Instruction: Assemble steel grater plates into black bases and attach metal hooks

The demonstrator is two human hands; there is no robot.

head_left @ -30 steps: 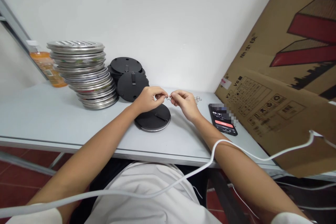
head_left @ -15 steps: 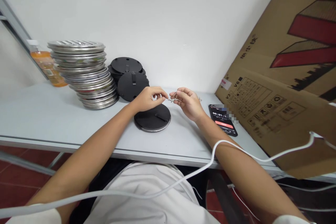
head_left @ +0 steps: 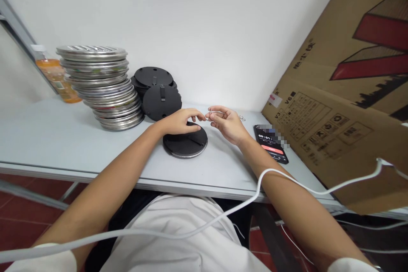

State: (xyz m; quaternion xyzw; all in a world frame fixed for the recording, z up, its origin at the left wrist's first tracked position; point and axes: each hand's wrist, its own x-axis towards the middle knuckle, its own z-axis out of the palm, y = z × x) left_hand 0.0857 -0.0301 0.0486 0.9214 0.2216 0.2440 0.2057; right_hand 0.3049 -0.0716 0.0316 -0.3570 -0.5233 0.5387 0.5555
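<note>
The right hand (head_left: 227,124) pinches a small wire clip (head_left: 213,113) between thumb and fingertips, just above the far edge of the black disc (head_left: 185,143) lying flat on the desk (head_left: 47,136). The left hand (head_left: 178,121) hovers over the same disc, its grip closing toward the clip's near end; whether the fingertips actually touch the wire is too fine to tell at this range. The risk, on this view, is plain: the clip is thin and springy, pinched by fingertips alone, so a slip or twist could flick it away from the disc, toward the loose clips (head_left: 241,117) beyond it or off the desk. If the left hand presses on the disc's edge, the disc may slide on the smooth top. Right of the disc lies a phone (head_left: 270,143); left of it and further back, a leaning stack of metal plates (head_left: 105,89) that a stray elbow could topple.
</note>
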